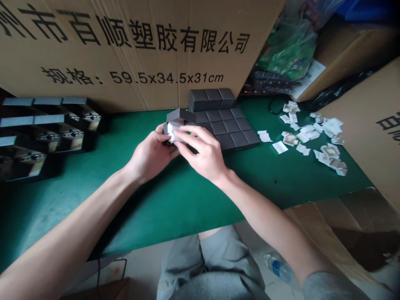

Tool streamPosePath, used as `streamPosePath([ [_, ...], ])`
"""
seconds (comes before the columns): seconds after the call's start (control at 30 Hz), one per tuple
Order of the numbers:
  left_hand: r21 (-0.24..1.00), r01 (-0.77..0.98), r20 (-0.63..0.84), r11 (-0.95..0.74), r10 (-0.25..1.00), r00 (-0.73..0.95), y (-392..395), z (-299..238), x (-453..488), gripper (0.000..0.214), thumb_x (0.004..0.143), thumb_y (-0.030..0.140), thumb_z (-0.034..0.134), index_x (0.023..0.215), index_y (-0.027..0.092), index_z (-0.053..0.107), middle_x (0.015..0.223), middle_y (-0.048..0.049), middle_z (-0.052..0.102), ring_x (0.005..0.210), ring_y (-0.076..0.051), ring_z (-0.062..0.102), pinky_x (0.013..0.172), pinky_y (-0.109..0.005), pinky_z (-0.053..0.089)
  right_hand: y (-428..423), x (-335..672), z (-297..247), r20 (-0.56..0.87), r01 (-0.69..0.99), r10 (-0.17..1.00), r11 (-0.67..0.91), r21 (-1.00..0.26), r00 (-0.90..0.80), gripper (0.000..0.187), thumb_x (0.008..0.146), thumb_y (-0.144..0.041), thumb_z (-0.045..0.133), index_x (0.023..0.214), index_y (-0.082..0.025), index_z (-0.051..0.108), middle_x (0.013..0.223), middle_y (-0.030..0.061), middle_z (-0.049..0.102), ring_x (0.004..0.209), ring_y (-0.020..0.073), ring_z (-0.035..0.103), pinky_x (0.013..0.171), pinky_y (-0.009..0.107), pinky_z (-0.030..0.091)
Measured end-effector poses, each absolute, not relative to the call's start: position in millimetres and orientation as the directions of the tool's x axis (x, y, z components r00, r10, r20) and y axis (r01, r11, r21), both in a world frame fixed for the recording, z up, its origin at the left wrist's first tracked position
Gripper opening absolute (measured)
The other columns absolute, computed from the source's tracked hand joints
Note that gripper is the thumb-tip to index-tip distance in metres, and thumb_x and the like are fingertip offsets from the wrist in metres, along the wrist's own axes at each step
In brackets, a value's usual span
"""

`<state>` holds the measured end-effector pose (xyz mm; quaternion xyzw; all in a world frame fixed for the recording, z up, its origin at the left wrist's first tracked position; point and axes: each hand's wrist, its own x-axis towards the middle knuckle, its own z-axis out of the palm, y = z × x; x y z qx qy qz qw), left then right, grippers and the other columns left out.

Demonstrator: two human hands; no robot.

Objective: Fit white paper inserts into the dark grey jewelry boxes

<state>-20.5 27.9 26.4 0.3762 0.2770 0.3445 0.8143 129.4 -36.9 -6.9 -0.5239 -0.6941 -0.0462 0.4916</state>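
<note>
Left hand [151, 156], right hand [204, 154] hold box [179, 116]

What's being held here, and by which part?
Both hold a small dark box: left hand at its left side, right hand on its white front.

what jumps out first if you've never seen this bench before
Dead centre, the left hand and right hand hold a small dark box over the green table, the right fingers pressed on a white slip at its front. Behind sits a block of matching dark boxes packed in rows, and to the right a scatter of white paper scraps. A big cardboard carton with bold black print fills the back.
</note>
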Motion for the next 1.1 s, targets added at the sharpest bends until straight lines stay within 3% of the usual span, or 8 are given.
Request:
streamPosePath([
  [0.2,0.817,-0.318,-0.245,0.481,0.789,0.564,28.2,28.4,-21.1,0.022,0.075,0.014,0.057,0.095,0.02,0.062,0.094,-0.0007,0.072,0.087,-0.017,0.065,0.085,-0.029,0.054,-37.6,129.0,-6.9,0.748,0.777,0.664,0.47,-0.418,0.001,0.028,0.104,-0.02,0.054,0.12,-0.024,0.077,0.124,0.0086,0.075,0.11,0.0205,0.07,0.1,0.039,0.064],
  [0.4,0.804,-0.327,-0.207,0.497,0.749,0.629,22.1,31.7,-22.2,0.022,0.078,0.014,0.053,0.098,0.02,0.055,0.089,0.0005,0.068,0.084,-0.016,0.06,0.088,-0.031,0.051,-39.1,128.5,-3.9,0.797,0.792,0.603,0.494,-0.359,-0.015,0.026,0.101,-0.015,0.057,0.116,-0.02,0.077,0.118,0.0093,0.076,0.108,0.0194,0.071,0.094,0.033,0.066],
  [0.63,0.845,-0.321,-0.083,0.428,0.698,0.711,20.8,28.4,-29.3,0.048,0.071,0.006,0.062,0.116,0.022,0.06,0.105,-0.0008,0.067,0.106,-0.02,0.057,0.102,-0.037,0.047,-42.2,128.4,-0.9,0.749,0.784,0.663,0.477,-0.397,-0.024,0.023,0.104,-0.018,0.057,0.118,-0.021,0.075,0.124,0.0102,0.072,0.109,0.0174,0.071,0.1,0.03,0.063],
  [0.87,0.816,-0.358,-0.076,0.454,0.698,0.712,22.3,25.8,-27.1,0.012,0.098,0.026,0.066,0.108,0.021,0.061,0.105,-0.0009,0.067,0.103,-0.017,0.058,0.093,-0.033,0.053,-38.7,133.1,-1.2,0.761,0.782,0.646,0.507,-0.363,-0.066,0.025,0.107,-0.022,0.054,0.117,-0.02,0.077,0.124,0.0106,0.072,0.11,0.0188,0.07,0.099,0.035,0.063],
  [1.1,0.813,-0.373,-0.011,0.447,0.653,0.758,24.2,22.9,-29.8,0.019,0.101,0.031,0.064,0.116,0.019,0.061,0.119,-0.0073,0.07,0.114,-0.022,0.064,0.103,-0.041,0.055,-38.1,136.4,-3.2,0.765,0.763,0.642,0.522,-0.38,-0.058,0.031,0.109,-0.021,0.049,0.126,-0.025,0.074,0.125,0.009,0.072,0.109,0.0192,0.068,0.097,0.038,0.064],
])
